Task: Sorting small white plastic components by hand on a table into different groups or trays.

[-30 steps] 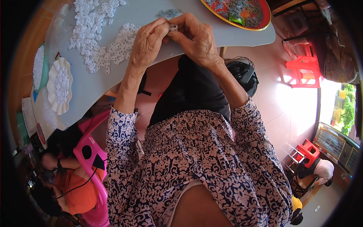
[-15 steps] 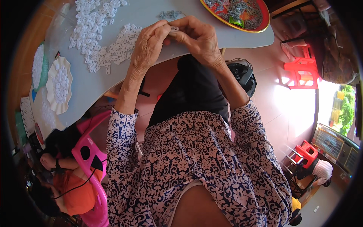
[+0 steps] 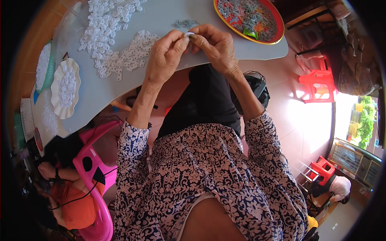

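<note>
My left hand (image 3: 164, 59) and my right hand (image 3: 215, 45) meet over the near edge of a grey table (image 3: 161, 20). Together their fingertips pinch one small white plastic piece (image 3: 188, 35). A loose heap of the same white pieces (image 3: 114, 40) lies on the table just left of my left hand. A few small grey metal parts (image 3: 185, 23) lie on the table right behind my fingers. A round red tray with a yellow rim (image 3: 250, 18), full of small grey parts, sits beyond my right hand.
A white scalloped dish (image 3: 65, 86) and a green basket (image 3: 42, 66), both holding white pieces, stand at the table's left end. A person in orange (image 3: 66, 201) sits low at my left on a pink chair (image 3: 94, 172). Red stools (image 3: 315, 82) stand at right.
Both hands stay joined on the small white piece; the fingers have shifted slightly around it. The view has tilted a little.
</note>
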A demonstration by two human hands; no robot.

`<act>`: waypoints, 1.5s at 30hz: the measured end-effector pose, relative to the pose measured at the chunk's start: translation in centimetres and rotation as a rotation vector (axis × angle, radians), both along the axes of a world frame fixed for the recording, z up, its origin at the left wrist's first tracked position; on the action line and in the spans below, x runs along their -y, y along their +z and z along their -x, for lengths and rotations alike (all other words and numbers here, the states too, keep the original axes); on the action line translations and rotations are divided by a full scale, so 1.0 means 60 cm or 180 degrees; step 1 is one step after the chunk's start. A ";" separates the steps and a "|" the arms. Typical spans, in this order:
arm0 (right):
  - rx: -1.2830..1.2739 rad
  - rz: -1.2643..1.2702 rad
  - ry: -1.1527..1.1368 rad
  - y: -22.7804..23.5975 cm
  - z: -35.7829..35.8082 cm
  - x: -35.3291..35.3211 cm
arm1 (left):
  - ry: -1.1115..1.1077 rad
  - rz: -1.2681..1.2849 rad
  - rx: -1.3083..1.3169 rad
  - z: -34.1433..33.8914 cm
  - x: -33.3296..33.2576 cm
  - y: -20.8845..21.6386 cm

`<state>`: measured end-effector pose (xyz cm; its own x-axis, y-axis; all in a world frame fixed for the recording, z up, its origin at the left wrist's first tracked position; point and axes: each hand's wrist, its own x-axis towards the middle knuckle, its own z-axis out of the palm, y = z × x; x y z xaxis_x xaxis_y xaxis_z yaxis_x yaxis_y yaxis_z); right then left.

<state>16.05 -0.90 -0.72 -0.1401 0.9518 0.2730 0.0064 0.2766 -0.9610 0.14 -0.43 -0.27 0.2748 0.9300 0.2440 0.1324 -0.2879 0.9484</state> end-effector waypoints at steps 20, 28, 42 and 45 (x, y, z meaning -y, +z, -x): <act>0.2504 -0.2129 -0.1051 0.164 -0.056 -0.271 | -0.0050 0.0442 0.1119 -0.015 0.043 -0.014; 0.2942 -0.0676 0.0624 0.070 0.006 -0.164 | -0.0022 0.0133 0.0875 -0.019 0.045 -0.008; 0.2985 -0.0645 0.0641 0.086 0.004 -0.158 | 0.0063 0.0083 0.0670 -0.011 0.052 -0.001; 0.2946 -0.0697 0.0877 0.098 0.033 -0.145 | 0.0061 -0.0476 0.0365 -0.007 0.051 0.001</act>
<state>14.05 7.79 5.19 -0.5959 0.7955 0.1102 0.6379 0.5522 -0.5369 0.55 -3.50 -0.19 0.2198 0.8858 0.4087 0.0327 -0.4254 0.9044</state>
